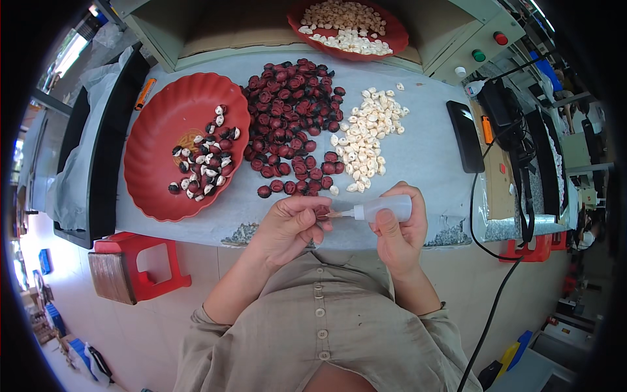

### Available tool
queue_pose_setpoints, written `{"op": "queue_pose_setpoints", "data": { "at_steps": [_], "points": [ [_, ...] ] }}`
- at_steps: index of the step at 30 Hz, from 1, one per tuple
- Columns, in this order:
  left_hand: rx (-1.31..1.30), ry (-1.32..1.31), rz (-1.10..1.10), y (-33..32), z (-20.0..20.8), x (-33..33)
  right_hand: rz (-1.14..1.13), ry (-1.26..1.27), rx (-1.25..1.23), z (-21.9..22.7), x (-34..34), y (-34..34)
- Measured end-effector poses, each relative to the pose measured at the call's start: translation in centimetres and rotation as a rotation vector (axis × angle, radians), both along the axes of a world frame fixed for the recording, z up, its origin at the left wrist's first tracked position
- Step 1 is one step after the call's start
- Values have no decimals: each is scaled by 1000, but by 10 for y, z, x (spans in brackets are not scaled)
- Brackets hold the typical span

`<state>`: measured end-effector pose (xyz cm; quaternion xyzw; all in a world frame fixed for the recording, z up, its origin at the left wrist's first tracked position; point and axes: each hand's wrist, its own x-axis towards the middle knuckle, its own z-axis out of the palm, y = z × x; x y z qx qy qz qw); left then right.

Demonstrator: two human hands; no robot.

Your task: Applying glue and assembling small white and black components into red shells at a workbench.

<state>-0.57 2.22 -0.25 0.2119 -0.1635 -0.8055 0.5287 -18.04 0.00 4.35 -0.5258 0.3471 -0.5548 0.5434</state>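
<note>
Over the table's front edge, my left hand (287, 225) pinches a small dark red cup-shaped piece (322, 212). My right hand (400, 235) is wrapped round a translucent white squeeze bottle (390, 208), its thin nozzle pointing left and meeting the piece or stopping just short; I cannot tell which. Just beyond my fingers spreads a heap of dark red and black rounded pieces (281, 108). To its right lies a pile of small cream shell-like pieces (369, 130). A red scalloped plate (147, 130) on the left carries several joined dark-and-white pieces (212, 159).
At the back, a second red plate (300, 40) with cream and tan pieces sits inside a grey-green cabinet (450, 42). A black phone (464, 137) lies on the right, near a hanging black cable (503, 287). A red stool (134, 268) stands below left.
</note>
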Motion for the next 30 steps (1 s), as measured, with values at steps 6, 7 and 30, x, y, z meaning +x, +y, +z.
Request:
{"op": "queue_pose_setpoints", "data": {
  "at_steps": [6, 7, 30],
  "points": [
    [-44, 73, -24, 0, -4, 1, 49, 16, -40, 1, -4, -2],
    [-46, 75, -24, 0, -4, 1, 83, 17, -47, 2, -5, -3],
    [-37, 25, -48, 0, -1, 1, 253, 478, -304, 43, -15, -27]
  ]
}}
